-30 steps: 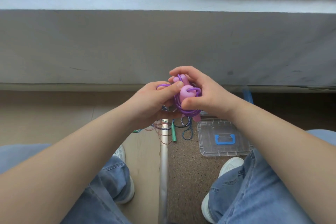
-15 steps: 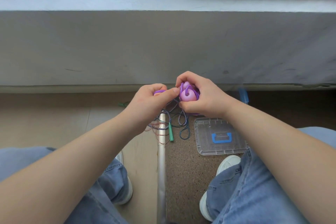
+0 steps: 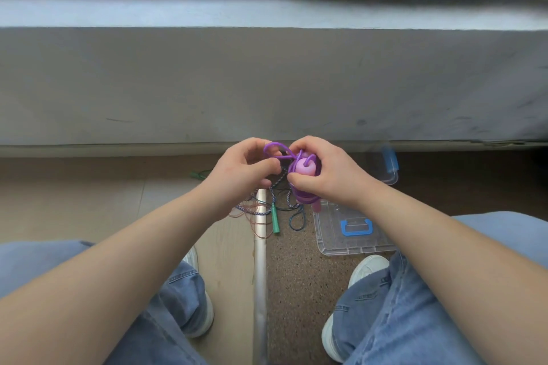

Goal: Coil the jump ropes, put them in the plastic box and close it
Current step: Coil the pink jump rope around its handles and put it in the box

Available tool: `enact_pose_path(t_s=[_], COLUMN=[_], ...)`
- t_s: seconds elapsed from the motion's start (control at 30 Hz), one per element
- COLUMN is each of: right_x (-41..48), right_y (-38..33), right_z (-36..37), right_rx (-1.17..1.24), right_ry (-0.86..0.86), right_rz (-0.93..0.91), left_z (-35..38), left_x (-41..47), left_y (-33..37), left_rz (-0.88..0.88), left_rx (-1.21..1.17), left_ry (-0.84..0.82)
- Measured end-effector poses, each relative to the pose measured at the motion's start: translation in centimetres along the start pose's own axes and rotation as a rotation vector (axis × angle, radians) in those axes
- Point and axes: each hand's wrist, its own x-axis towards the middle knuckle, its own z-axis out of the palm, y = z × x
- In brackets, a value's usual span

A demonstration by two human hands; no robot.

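Observation:
My right hand (image 3: 326, 172) grips the pink handles of a purple jump rope (image 3: 305, 167), with purple cord wound round them and hanging below the hand. My left hand (image 3: 243, 169) pinches a loose loop of that purple cord, which arches up between the two hands. On the floor below lies a tangle of other jump ropes (image 3: 267, 207), one with a green handle (image 3: 275, 219). The clear box lid (image 3: 353, 234) with a blue handle lies flat on the carpet by my right foot. The clear plastic box (image 3: 385, 169) with a blue latch shows behind my right hand, mostly hidden.
A grey ledge wall (image 3: 267, 83) rises straight ahead. A metal floor strip (image 3: 260, 275) divides wood flooring on the left from speckled carpet on the right. My knees and white shoes (image 3: 364, 270) frame the lower view. A green cord end (image 3: 198, 175) lies left of my left hand.
Both hands dropped lower and the view tilted. My left hand drew a loop of purple cord out to the left of the handles, where it was pressed close against them before.

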Motion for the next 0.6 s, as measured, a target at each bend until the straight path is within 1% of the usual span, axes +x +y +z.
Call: enact_pose_path(t_s=[0.17,0.3,0.37,0.47,0.6], right_x=[-0.2,0.8,1.7,3.4,5.3], right_y=[-0.1,1.3,2.3,4.5,9.1], right_z=[-0.5,-1.1,-1.7,-2.6,-2.4], right_rx=[0.045,0.051,0.063,0.143,0.169], right_ry=[0.034,0.124,0.175,0.258,0.389], right_rz=[0.057,0.161,0.241,0.379,0.567], left_z=[0.6,2.3,3.4,5.1,7.4], left_x=[1.3,2.9,4.1,6.5,9.4], left_y=[0.4,-0.1,-0.4,-0.9,-2.3], left_rz=[-0.064,-0.169,-0.235,-0.335,-0.410], left_rx=[-0.076,0.020,0.027,-0.050,-0.070], left_ry=[0.047,0.001,-0.009,-0.005,-0.019])
